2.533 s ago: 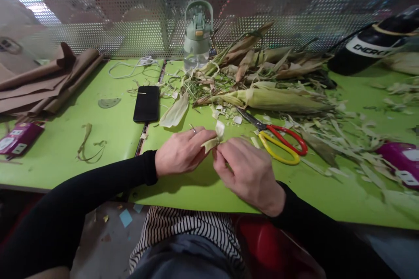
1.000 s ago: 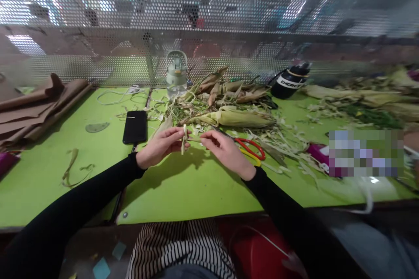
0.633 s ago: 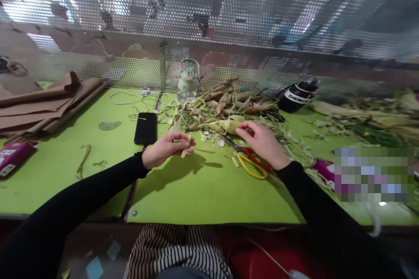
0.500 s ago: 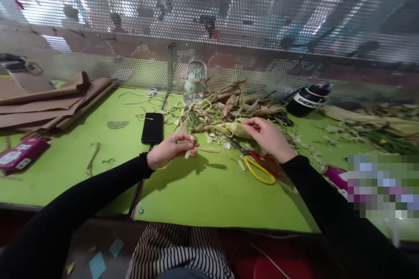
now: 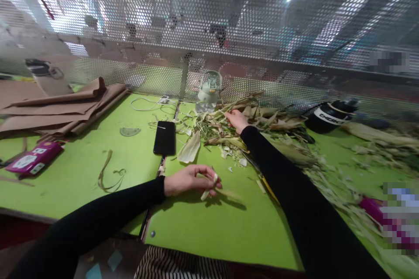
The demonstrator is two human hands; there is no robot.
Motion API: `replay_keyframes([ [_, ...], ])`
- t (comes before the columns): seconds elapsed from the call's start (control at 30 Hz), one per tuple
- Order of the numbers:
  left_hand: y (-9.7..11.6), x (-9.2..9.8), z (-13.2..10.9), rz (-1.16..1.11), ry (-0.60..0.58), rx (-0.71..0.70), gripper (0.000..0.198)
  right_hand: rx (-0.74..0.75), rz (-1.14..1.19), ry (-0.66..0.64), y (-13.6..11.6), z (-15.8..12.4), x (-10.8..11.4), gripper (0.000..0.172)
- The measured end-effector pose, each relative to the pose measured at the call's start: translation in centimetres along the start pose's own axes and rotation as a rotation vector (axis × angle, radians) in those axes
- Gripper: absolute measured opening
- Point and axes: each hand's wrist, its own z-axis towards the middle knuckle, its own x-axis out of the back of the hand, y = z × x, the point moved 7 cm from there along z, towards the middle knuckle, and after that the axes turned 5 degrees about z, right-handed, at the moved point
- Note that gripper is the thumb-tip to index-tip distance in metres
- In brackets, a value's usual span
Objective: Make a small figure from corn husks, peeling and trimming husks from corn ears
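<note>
My left hand [image 5: 191,179] rests low over the green table [image 5: 203,231], its fingers pinched on a small folded strip of corn husk [image 5: 209,188]. My right arm stretches far forward, and my right hand [image 5: 236,120] lies on the pile of corn husks [image 5: 262,117] at the back, fingers curled among the leaves. What those fingers grip is hidden. A loose pale husk leaf [image 5: 190,150] lies between the two hands. The scissors are almost wholly covered by my right sleeve; only a yellow edge [image 5: 270,188] shows.
A black phone [image 5: 165,137] lies left of the pile, with a white cable [image 5: 147,103] behind it. A pale green bottle [image 5: 207,91] stands at the perforated metal screen. Brown paper sheets [image 5: 59,109], a purple pack [image 5: 32,161], a black bottle [image 5: 329,115] and husk scraps [image 5: 330,178] surround.
My right hand let go of the husk strip and reached forward past the scissors into the husk pile. My left hand stayed closed on the strip and sank toward the table.
</note>
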Motion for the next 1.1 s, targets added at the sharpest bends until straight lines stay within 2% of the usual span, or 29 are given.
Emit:
replay_keyframes([
  [0.17, -0.7, -0.5, -0.1, 0.072, -0.095, 0.017, 0.046, -0.168, -0.084, 0.008, 0.5, 1.7, -1.6, 0.037],
  [0.27, -0.9, -0.6, -0.1, 0.067, -0.111, 0.030, 0.049, -0.169, -0.170, 0.015, -0.2, 1.9, -1.0, 0.036],
  [0.33, -1.0, -0.7, -0.1, 0.076, -0.123, 0.046, 0.048, -0.134, -0.233, 0.008, -1.2, 1.2, -0.7, 0.027],
  [0.4, -1.0, -0.8, -0.2, 0.089, -0.137, 0.055, 0.044, -0.082, -0.280, -0.036, -2.6, -0.7, -1.1, 0.018],
  [0.47, -0.9, -1.1, -0.3, 0.115, -0.159, 0.053, 0.038, 0.009, -0.271, -0.162, -4.2, -3.7, -3.1, 0.011],
  [0.57, -0.8, -1.4, -0.5, 0.216, -0.178, 0.049, 0.032, 0.196, -0.153, -0.415, -7.0, -8.7, -7.4, 0.024],
  [0.6, -0.9, -1.4, -0.6, 0.264, -0.174, 0.052, 0.031, 0.267, -0.091, -0.478, -7.9, -10.0, -8.5, 0.023],
  [0.67, -1.0, -1.2, -0.8, 0.345, -0.153, 0.050, 0.037, 0.326, -0.005, -0.482, -8.8, -11.2, -9.2, 0.009],
  [0.73, -0.9, -1.1, -0.8, 0.376, -0.137, 0.032, 0.045, 0.322, 0.063, -0.387, -9.1, -10.9, -8.0, 0.019],
  [0.8, -0.6, -1.1, -0.8, 0.368, -0.127, -0.002, 0.050, 0.246, 0.219, -0.191, -8.7, -9.9, -4.8, 0.029],
  [0.9, 0.4, -1.1, -0.4, 0.321, -0.086, -0.071, 0.046, 0.061, 0.554, 0.074, -7.1, -9.4, 0.3, 0.032],
  [0.97, 1.0, -1.2, -0.2, 0.301, -0.058, -0.115, 0.042, -0.015, 0.657, 0.122, -6.3, -10.0, 2.5, 0.035],
  [1.1, 1.0, -1.3, -0.1, 0.330, -0.035, -0.094, 0.038, -0.033, 0.627, 0.214, -5.6, -11.8, 6.3, 0.036],
])
